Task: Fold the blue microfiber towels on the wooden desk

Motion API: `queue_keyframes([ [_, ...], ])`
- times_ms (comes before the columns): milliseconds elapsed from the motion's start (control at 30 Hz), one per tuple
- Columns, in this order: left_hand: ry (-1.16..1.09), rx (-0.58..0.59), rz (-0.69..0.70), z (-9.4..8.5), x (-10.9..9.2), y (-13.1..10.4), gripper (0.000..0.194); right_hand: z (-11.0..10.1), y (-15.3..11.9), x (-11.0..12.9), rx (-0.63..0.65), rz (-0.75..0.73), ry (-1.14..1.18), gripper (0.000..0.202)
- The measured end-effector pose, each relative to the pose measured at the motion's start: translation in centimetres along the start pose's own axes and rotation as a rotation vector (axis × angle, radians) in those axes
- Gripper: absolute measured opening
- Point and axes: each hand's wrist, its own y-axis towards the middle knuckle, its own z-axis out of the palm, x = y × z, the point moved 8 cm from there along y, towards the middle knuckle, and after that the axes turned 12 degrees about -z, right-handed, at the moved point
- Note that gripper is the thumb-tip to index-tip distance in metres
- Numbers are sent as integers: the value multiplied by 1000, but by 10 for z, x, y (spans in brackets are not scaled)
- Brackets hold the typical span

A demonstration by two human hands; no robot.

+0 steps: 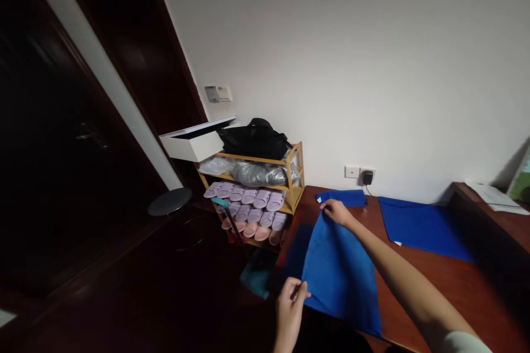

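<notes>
A blue cloth point(339, 270) is held by two corners above the left end of the reddish-brown table point(439, 276). My left hand point(292, 306) pinches its near left corner, close to the table's front edge. Farther back, my right hand point(336, 212) grips the far corner between thumb and fingers. The edge between the hands is lifted, and the rest slopes down to the right toward the tabletop. Just behind my right hand lies a folded blue cloth point(345, 197) against the wall. Another blue cloth point(424, 226) is spread flat at the back right, with a small white tag.
Left of the table stands a wooden shoe rack point(295, 198) with rows of slippers point(248, 196). On top are a black bag point(260, 140) and an open white box point(186, 148). A round stool point(169, 201) stands farther left. A black plug adapter point(367, 177) sits in the wall socket.
</notes>
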Motion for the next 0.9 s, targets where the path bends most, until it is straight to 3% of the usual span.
queue_keyframes([
  [100, 155, -112, -72, -39, 27, 22, 51, 66, 31, 16, 156, -54, -53, 31],
  [233, 471, -170, -153, -63, 54, 45, 28, 134, 41, 10, 293, -40, -156, 32],
  [433, 788, -185, -259, -67, 91, 58, 15, 186, 29, -16, 371, 22, -261, 33],
  [533, 820, -226, -221, -70, 92, 59, 17, 196, 28, -21, 370, 16, -244, 34],
  [633, 695, -271, -96, -71, 71, 56, 21, 187, 30, -21, 324, -5, -189, 30],
  [733, 414, -233, 41, -54, 48, 42, 31, 147, 19, -23, 255, -32, -99, 32],
  [833, 195, -36, 27, -5, 53, 22, 46, 82, -13, -38, 179, -13, -15, 43],
  [900, 133, 122, -32, 34, 67, 10, 52, 35, -36, -54, 46, 70, 97, 50],
])
